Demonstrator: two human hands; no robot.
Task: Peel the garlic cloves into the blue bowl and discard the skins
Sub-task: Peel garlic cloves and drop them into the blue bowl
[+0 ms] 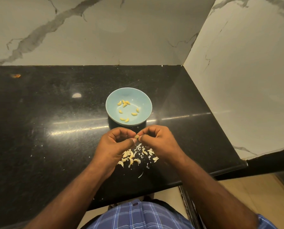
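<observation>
Left hand [116, 144] and right hand [156, 141] pinch garlic clove [136, 137] between them.

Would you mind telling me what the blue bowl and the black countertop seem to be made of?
Blue bowl: probably glazed ceramic, though possibly melamine; smooth pale surface with a soft sheen. Black countertop: looks like polished granite; fine pale speckles and mirror-like streaks of reflected light.

Pale blue bowl [129, 96] holding yellow peeled cloves [125, 104]; black speckled countertop [47, 113]; off-white papery skins [138, 156]; white marble wall [88, 30] with grey veins; blue plaid shirt [138, 215] with white lines.
</observation>
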